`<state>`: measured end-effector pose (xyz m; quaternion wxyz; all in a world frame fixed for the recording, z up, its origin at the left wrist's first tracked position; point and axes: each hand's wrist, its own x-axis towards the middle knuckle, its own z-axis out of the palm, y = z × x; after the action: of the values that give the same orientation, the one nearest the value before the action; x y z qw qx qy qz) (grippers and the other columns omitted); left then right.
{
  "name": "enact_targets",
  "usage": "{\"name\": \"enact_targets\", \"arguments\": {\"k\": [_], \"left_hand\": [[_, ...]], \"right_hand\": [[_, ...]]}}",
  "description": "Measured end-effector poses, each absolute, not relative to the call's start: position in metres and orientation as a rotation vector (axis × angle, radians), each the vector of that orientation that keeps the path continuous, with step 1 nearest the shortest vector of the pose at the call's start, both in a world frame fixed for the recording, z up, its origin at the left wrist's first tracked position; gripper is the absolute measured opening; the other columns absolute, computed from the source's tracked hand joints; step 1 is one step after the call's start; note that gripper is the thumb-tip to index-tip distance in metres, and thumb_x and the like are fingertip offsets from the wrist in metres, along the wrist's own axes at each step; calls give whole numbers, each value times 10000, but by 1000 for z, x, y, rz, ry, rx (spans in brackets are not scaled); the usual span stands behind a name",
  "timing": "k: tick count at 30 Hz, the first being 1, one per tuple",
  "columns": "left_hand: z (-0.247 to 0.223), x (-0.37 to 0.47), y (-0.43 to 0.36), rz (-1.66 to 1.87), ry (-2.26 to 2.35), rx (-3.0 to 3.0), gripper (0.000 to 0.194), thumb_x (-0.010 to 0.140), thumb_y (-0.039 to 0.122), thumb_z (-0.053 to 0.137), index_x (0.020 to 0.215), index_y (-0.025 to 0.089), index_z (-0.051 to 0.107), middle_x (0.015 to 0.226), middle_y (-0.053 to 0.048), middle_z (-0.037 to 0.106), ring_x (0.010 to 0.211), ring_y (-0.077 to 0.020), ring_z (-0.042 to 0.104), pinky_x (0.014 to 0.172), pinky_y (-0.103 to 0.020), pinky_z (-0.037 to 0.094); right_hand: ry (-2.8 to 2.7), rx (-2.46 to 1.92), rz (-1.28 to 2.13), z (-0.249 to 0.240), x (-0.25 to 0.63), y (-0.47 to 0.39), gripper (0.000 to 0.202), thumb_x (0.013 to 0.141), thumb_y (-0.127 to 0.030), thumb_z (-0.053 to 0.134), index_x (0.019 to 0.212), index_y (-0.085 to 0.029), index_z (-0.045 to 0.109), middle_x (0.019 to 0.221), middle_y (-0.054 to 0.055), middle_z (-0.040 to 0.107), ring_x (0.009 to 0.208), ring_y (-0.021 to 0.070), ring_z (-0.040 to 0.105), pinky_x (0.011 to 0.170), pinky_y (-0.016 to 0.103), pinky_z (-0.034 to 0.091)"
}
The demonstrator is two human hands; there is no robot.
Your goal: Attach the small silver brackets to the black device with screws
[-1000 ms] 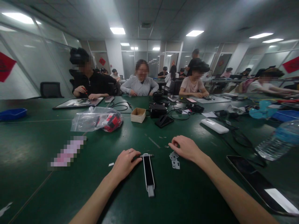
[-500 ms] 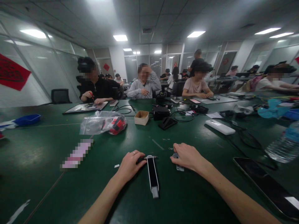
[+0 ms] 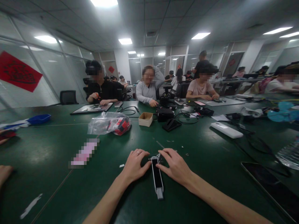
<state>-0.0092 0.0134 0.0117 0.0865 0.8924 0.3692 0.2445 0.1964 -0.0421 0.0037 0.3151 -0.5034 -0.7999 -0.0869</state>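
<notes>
While another person's hand (image 3: 5, 175) is cut off by the left edge, a torn white strip (image 3: 31, 206) is seen whole on the green table (image 3: 77, 193). Farther back, a blue tray (image 3: 39, 119) is shown, and a pink item (image 3: 85, 152) is masked by coarse blocks, so that its surface cannot be read. Red and black contents are blurred by the folds of a clear bag (image 3: 99, 124). Beside a small white scrap (image 3: 121, 165), the left hand (image 3: 135, 166) is held with bent fingers and thumb at the upper end of a white-framed device (image 3: 157, 174); whether anything is gripped there cannot be told. The device is laid flat on the table between the hands, its dark face exposed and its far end partly covered. At that end a small grey part (image 3: 158, 157) is largely hidden by the fingers of the right hand (image 3: 176, 165), which are curved round it with the thumb apart; a firm grip cannot be confirmed. An open box (image 3: 145, 119) is placed beyond, its inside only partly visible. At the right, a bottle (image 3: 289, 154) and a dark phone (image 3: 271, 186) are cropped by the frame.
</notes>
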Motion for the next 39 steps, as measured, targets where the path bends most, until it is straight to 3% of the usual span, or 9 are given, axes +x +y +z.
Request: {"name": "enact_targets", "arguments": {"k": [6,14,22,29,39], "left_hand": [[19,-8,4,911,1003,2676,222,891,312,443,992,193,601,972,-78,629,931,-215,528,824,-373,375],[25,-4,-8,917,749,2693,183,899,282,422,925,179,572,896,-59,621,844,-182,532,788,-343,382],[21,-2,-7,961,768,2674,213,911,288,384,783,184,519,761,-45,579,720,-162,512,699,-309,389],[13,-7,8,1035,1177,2571,277,932,300,342,766,181,529,765,-52,596,727,-179,543,674,-297,407],[7,-13,20,722,1570,2442,225,929,254,363,1044,176,539,885,-59,662,830,-211,607,749,-309,417]], "right_hand": [[-2121,-1043,-354,8,194,-47,361,867,-314,544,1188,-151,527,1078,135,627,998,231,590,832,389,494],[-2167,-715,-276,11,195,-51,347,878,-178,523,1224,-181,486,1131,99,648,1006,165,591,842,312,485],[-2138,-821,-218,4,196,-46,280,887,-281,529,1156,-204,529,1122,90,651,1010,188,586,857,354,485],[-2045,-1055,-234,4,199,-40,249,900,-253,472,1119,-163,551,1055,112,643,998,209,583,840,383,489],[-2032,-1407,-61,-1,203,-35,272,836,-127,454,1071,-162,586,1046,99,622,988,228,559,819,403,487]]}}
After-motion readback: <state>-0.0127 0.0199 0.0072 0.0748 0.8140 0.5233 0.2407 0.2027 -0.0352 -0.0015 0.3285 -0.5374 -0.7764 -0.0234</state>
